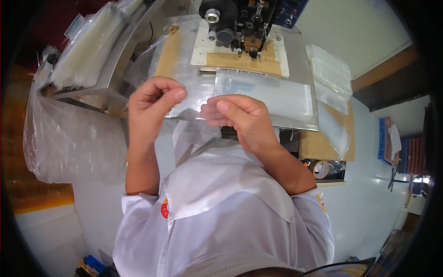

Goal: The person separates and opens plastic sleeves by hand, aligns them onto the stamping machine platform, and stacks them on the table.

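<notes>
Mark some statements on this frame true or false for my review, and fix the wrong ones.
1. The two hands are clasped together. False: a gap separates the left hand from the right hand.
2. A label reading METO ENCODER shows at the front of the machine. True.
3. The tape roll is at the picture's left. False: the tape roll is on the right side.
4. Clear plastic lies in front of the machine. True.
5. The sleeves are black. False: the sleeves are white.
</notes>
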### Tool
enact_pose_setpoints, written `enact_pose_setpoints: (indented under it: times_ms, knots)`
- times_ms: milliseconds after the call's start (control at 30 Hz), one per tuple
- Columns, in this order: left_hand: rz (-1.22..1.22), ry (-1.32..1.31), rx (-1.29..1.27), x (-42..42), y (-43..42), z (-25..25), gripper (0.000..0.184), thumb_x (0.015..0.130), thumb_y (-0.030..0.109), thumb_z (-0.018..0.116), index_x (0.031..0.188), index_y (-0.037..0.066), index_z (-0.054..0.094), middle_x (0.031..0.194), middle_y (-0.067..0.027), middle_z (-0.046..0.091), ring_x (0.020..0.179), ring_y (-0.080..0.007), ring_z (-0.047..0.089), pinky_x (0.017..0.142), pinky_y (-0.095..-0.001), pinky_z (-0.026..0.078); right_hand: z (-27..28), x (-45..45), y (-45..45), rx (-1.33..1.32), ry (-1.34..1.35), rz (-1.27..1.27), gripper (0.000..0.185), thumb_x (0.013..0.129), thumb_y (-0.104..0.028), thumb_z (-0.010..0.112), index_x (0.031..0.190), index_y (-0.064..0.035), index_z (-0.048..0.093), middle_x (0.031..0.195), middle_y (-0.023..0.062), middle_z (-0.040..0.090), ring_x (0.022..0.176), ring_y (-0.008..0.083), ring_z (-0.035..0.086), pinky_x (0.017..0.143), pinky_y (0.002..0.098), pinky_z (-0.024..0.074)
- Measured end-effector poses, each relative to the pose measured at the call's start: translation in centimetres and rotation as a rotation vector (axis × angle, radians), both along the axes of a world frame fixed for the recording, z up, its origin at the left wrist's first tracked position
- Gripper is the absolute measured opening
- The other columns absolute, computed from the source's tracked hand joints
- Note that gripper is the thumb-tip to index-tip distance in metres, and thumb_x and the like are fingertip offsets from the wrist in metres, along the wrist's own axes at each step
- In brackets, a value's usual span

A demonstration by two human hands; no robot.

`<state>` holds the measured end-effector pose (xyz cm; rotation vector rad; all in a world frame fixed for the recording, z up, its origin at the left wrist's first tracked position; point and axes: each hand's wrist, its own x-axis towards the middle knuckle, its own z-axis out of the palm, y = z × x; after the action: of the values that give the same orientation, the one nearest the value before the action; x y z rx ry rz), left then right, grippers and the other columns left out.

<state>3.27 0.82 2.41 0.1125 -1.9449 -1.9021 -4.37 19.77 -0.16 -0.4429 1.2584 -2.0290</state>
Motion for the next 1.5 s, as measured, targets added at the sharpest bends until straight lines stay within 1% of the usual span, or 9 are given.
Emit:
enact_pose_setpoints:
  times_ms: [133,167,400,567,667,700,867,1167,1500]
  knots:
    - [-0.34,0.236,-0.458,0.1,2.7,0.2,0.008,0.084,0.003,0.071,0.091,0.002,0.068,0.079,-0.0005,0.063,0.071,-0.0067,0.055,0.063,-0.0227,0.043,-1.6,0.2,-0.7,0.066,0.123,-0.069,0.024,0.094,-0.012,0.062,0.111,0.0034,0.066,0.099,0.0123,0.071,0.092,0.0191,0.068,0.082,0.0311,0.055]
    - [-0.123,0.238,-0.602,-0.8,2.1,-0.7,0.004,0.084,0.004,0.07,0.087,0.003,0.067,0.08,-0.0003,0.063,0.072,-0.0064,0.054,0.063,-0.0218,0.043,-1.6,0.2,-0.6,0.053,0.107,-0.09,0.023,0.094,-0.012,0.061,0.111,0.0035,0.066,0.1,0.0123,0.07,0.092,0.0189,0.068,0.082,0.0311,0.0549]
    - [0.148,0.09,-0.021,-1.0,-0.9,-1.9,0.002,0.089,0.003,0.065,0.089,0.002,0.063,0.085,-0.0012,0.063,0.074,-0.0063,0.054,0.067,-0.0203,0.042,-0.7,-0.3,-0.1,-0.057,0.007,-0.075,0.018,0.093,-0.007,0.06,0.108,0.0012,0.066,0.104,0.0143,0.069,0.096,0.0232,0.068,0.085,0.0335,0.0555]
    - [-0.111,0.377,-0.67,-0.4,3.1,-2.4,0.006,0.088,0.007,0.065,0.088,0.002,0.063,0.084,-0.0037,0.062,0.077,-0.011,0.056,0.07,-0.0229,0.044,-2.7,0.1,-1.0,0.062,0.15,-0.148,0.019,0.094,-0.006,0.059,0.109,0.0023,0.066,0.103,0.0121,0.069,0.093,0.0181,0.067,0.085,0.0308,0.054]
    - [-0.041,0.328,-0.705,-1.5,2.6,-3.6,0.004,0.088,0.006,0.064,0.087,0.002,0.063,0.083,-0.0059,0.062,0.077,-0.0125,0.057,0.072,-0.0234,0.044,-2.8,0.4,-0.9,0.099,0.197,-0.161,0.02,0.094,-0.006,0.059,0.11,0.0022,0.065,0.103,0.0119,0.069,0.094,0.0184,0.067,0.086,0.0312,0.0537]
    - [0.2,0.183,-0.524,-2.0,1.5,-4.0,0.005,0.089,0.006,0.063,0.088,0.002,0.063,0.084,-0.0042,0.062,0.076,-0.0112,0.056,0.07,-0.024,0.044,-2.3,0.6,-0.6,0.055,0.147,-0.147,0.02,0.094,-0.006,0.059,0.111,0.0021,0.065,0.103,0.0116,0.069,0.094,0.0184,0.066,0.086,0.0315,0.0536]
    - [0.047,0.161,-0.046,-1.5,-0.7,-3.7,0.007,0.093,0.008,0.061,0.095,0.002,0.06,0.083,-0.0016,0.057,0.072,-0.0084,0.052,0.065,-0.023,0.042,-1.1,-0.1,-0.6,-0.059,-0.047,-0.071,0.02,0.094,-0.011,0.058,0.108,0.0016,0.065,0.106,0.0171,0.068,0.097,0.0263,0.068,0.087,0.0365,0.0545]
    - [-0.115,0.185,0.012,-1.5,0.2,-1.8,0.025,0.086,0.005,0.068,0.11,-0.001,0.063,0.089,-0.0049,0.063,0.077,-0.0093,0.057,0.068,-0.0218,0.044,-1.4,-0.4,-0.4,0.028,-0.032,-0.131,0.015,0.09,-0.009,0.065,0.101,0.0015,0.069,0.1,0.0133,0.07,0.092,0.0201,0.067,0.082,0.0322,0.0554]
    - [-0.091,0.051,-0.187,-1.2,0.9,-1.7,0.01,0.077,-0.002,0.075,0.083,0.0,0.066,0.076,-0.0025,0.063,0.071,-0.0078,0.056,0.064,-0.0207,0.042,-1.7,-0.2,0.0,0.036,0.09,-0.1,0.015,0.088,-0.01,0.068,0.098,0.001,0.07,0.095,0.0078,0.07,0.088,0.0115,0.064,0.08,0.0247,0.0507]
